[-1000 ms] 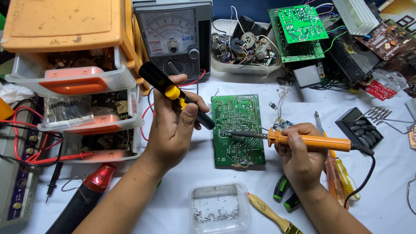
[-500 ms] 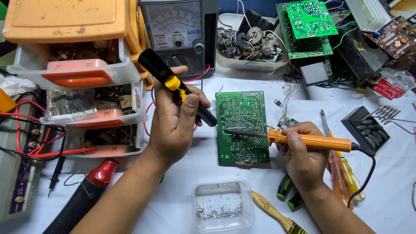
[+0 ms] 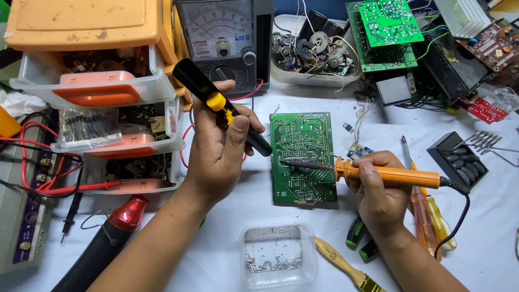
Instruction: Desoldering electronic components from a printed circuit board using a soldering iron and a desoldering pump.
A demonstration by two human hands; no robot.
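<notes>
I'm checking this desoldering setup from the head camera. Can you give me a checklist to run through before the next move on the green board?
1. Soldering iron gripped by its orange handle in the right hand: ok.
2. Iron tip on the green circuit board: ok, it appears to touch the left half of the board.
3. Desoldering pump held in the left hand: ok, but its nozzle sits left of the board, not at the joint.
4. Solder melted at the tip: cannot tell.
5. Board lying flat on the white table: ok.
6. Iron's black cord free of the hands: ok, it trails off to the right.
</notes>
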